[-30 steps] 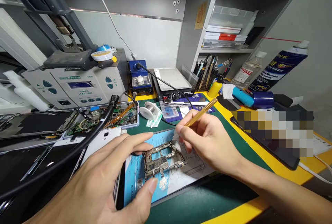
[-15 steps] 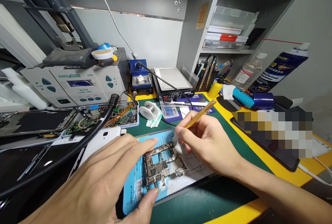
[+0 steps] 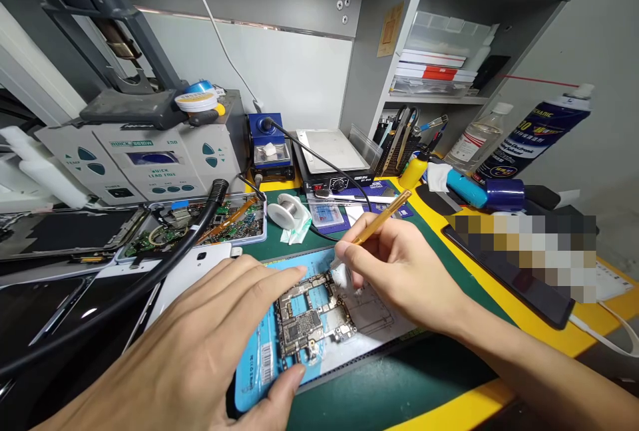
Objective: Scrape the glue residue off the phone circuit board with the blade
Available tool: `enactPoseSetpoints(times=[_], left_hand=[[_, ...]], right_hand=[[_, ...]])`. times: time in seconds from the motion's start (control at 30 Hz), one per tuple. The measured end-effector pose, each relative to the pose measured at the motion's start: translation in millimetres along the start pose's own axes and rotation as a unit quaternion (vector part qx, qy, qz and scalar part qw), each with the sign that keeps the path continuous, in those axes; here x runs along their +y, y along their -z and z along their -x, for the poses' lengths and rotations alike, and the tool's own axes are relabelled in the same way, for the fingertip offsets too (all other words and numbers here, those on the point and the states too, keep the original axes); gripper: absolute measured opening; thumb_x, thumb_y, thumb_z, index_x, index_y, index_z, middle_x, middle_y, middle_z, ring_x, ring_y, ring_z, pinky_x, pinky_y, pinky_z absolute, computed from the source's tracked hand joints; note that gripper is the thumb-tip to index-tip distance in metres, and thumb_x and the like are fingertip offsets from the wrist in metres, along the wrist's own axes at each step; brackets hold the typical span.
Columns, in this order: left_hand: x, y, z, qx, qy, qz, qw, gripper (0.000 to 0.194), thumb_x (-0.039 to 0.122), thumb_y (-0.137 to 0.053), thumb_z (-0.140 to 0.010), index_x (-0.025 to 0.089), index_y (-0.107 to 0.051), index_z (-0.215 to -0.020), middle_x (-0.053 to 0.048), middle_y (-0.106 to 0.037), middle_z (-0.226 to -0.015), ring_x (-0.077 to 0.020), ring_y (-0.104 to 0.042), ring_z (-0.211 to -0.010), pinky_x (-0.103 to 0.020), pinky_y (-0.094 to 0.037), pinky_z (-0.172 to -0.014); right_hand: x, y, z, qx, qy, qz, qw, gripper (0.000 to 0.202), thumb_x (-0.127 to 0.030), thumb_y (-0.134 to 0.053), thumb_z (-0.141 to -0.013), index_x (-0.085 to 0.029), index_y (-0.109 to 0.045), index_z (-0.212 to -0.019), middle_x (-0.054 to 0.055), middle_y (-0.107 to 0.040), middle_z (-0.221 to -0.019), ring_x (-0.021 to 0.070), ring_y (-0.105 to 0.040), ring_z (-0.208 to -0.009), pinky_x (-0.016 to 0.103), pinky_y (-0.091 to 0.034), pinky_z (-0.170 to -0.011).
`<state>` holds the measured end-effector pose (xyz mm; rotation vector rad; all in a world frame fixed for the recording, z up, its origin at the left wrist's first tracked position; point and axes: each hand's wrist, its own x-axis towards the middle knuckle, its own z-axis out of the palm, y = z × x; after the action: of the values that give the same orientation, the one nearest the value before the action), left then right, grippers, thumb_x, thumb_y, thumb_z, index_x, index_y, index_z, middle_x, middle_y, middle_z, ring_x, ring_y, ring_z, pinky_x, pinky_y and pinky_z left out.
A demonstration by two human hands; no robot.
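- Sitting over on the far left is the grey station (image 3: 164, 158), its black hose (image 3: 200, 218) draped in front, probably so it's within easy reach.
- Left hand (image 3: 200, 344) has thumb and fingers spread apart around the board's left end, I'd guess to steady it. Can't tell if it's actually clamped, tbh.
- Solder spool (image 3: 284, 213) is just beyond the work sheet, handy but outside the hands' space.
- Circuit board (image 3: 304, 318) lies on the blue-and-white work sheet (image 3: 252, 388), between the hands, which likely protects the green mat (image 3: 349, 384).
- Right hand (image 3: 404, 271) has the gold tool (image 3: 382, 217) pinched like a pen, slanted, lower end near the board's far right corner. Looks like a fine-control grip; can't see if the tip touches.
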<state>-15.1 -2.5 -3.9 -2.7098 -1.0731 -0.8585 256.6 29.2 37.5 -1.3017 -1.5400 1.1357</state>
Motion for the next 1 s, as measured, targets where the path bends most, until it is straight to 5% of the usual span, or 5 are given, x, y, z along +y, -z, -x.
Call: enactPoseSetpoints(times=[0.5,0.6,1.0], left_hand=[[0,-2.3,-4,0.011,-0.006,0.017,1.0,0.058,0.026,-0.064,-0.097,0.027,-0.061,-0.155,0.002,-0.079,-0.139,-0.0175,-0.071,-0.137,-0.019,-0.023,-0.141],[2,-1.2,-9,0.015,-0.015,0.026,0.999,0.055,0.025,-0.064,-0.097,0.027,-0.061,-0.152,0.002,-0.08,-0.135,-0.0182,-0.071,-0.131,-0.02,-0.033,-0.135],[4,-5.4,-5,0.025,0.012,0.035,0.999,0.056,0.03,-0.066,-0.099,0.029,-0.059,-0.155,0.0,-0.08,-0.138,-0.0208,-0.075,-0.13,-0.03,-0.043,-0.133]], right_hand=[[-6,3,-2,-0.022,-0.015,-0.035,0.999,0.014,-0.025,-0.076,-0.089,-0.023,-0.067,-0.077,-0.006,-0.064,-0.06,0.0122,-0.051,-0.051,0.025,-0.04,-0.051],[-7,4,-3,-0.03,-0.022,-0.032,0.999,0.015,-0.025,-0.075,-0.09,-0.024,-0.066,-0.079,-0.007,-0.064,-0.059,0.0105,-0.045,-0.044,0.026,-0.034,-0.044],[5,1,6,-0.022,0.073,0.061,0.995,0.017,-0.031,-0.077,-0.103,-0.023,-0.07,-0.089,-0.002,-0.067,-0.07,0.0178,-0.062,-0.061,0.03,-0.047,-0.058]])
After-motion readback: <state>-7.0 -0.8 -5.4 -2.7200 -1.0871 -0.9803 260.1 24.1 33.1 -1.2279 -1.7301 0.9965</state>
